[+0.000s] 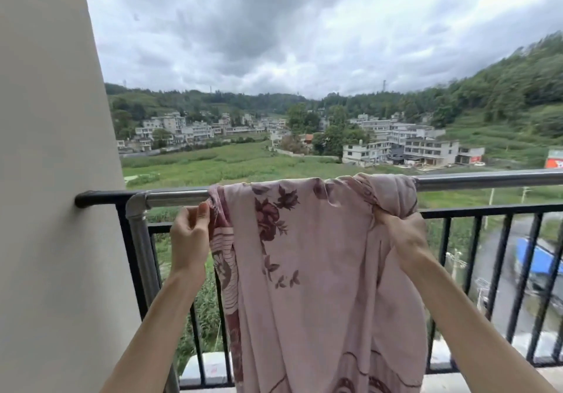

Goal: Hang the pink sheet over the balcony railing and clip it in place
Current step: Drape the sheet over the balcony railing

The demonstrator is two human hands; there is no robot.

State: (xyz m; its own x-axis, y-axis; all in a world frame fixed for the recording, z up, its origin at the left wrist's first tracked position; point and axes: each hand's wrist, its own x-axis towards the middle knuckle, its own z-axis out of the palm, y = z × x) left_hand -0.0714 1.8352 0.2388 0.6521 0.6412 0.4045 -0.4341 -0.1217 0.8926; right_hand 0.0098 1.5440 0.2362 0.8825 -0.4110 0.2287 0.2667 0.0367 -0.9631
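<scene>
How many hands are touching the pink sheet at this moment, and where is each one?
2. The left hand pinches the left edge of the pink sheet just below the silver rail. The right hand grips the bunched right part under the rail.

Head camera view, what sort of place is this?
Most likely an upper-floor home balcony facing a hillside village. A metal railing with black bars runs out from a wall, fields and houses lie far below, and both hands spread a pink sheet over the rail to hang.
</scene>
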